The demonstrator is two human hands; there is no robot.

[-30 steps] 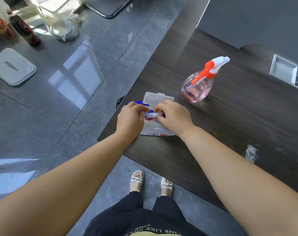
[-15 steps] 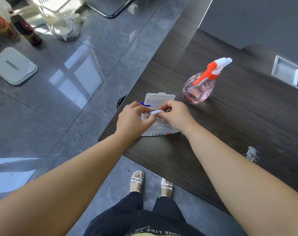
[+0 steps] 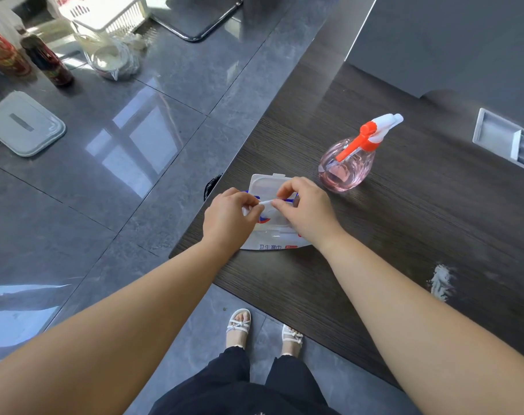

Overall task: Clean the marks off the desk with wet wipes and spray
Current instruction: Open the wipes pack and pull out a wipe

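Pinching a wet wipe [image 3: 265,203] between them, left hand [image 3: 227,218] and right hand [image 3: 310,212] cover the open wipes pack [image 3: 274,242] at the desk [image 3: 404,229] near-left corner. Pink spray bottle [image 3: 347,167] stands just beyond the pack. White mark [image 3: 441,281] lies well right, by the near edge.

Bright daylight fills the scene. Window reflections glare pale on the glossy floor [image 3: 129,151] at left. The desk [image 3: 404,235] carries a soft sheen and faint shadows. Wide-angle distortion bends the edges, and the bottles [image 3: 45,61] top left look slightly blurred.
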